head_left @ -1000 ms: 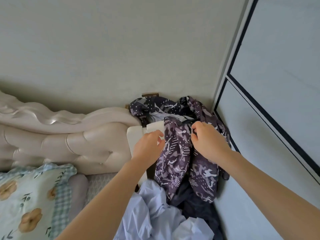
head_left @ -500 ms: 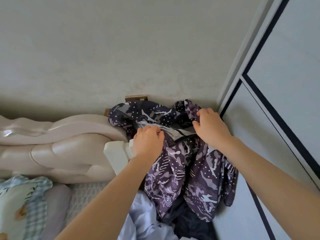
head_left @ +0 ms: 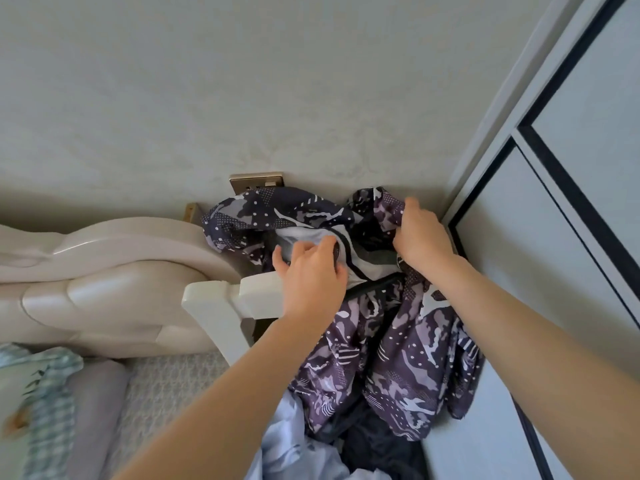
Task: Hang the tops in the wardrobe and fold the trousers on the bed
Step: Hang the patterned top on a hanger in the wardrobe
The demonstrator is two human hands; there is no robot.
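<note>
- The left hand (head_left: 311,271) has its fingers curled and it grips the patterned top (head_left: 415,368) at the pale inner lining (head_left: 301,235), near the neck opening.
- The right hand (head_left: 420,237) is just beside the left hand, a little higher, and it pinches a fold of the same top at the upper edge, with the fingers bent around the cloth.
- The top is dark purple with a lilac and white camouflage print. It stretches between the two hands, bunches up above them against the wall, and the rest hangs down below the wrists.
- Directly under the left hand there is a white wooden rail (head_left: 221,306); the top lies over it.
- Below both forearms there is a pale blue garment (head_left: 287,441), and a dark garment (head_left: 377,445) touches it on the side of the right arm.
- Above the left hand, on the wall, a brass-coloured socket plate (head_left: 256,181) shows just over the cloth.
- On the outer side of the right hand stands the wardrobe door (head_left: 554,271), pale with black lines, closed.
- On the outer side of the left hand there is a cream padded headboard (head_left: 104,282); under it lies the bed (head_left: 162,386) with a flowered pillow (head_left: 31,393).
</note>
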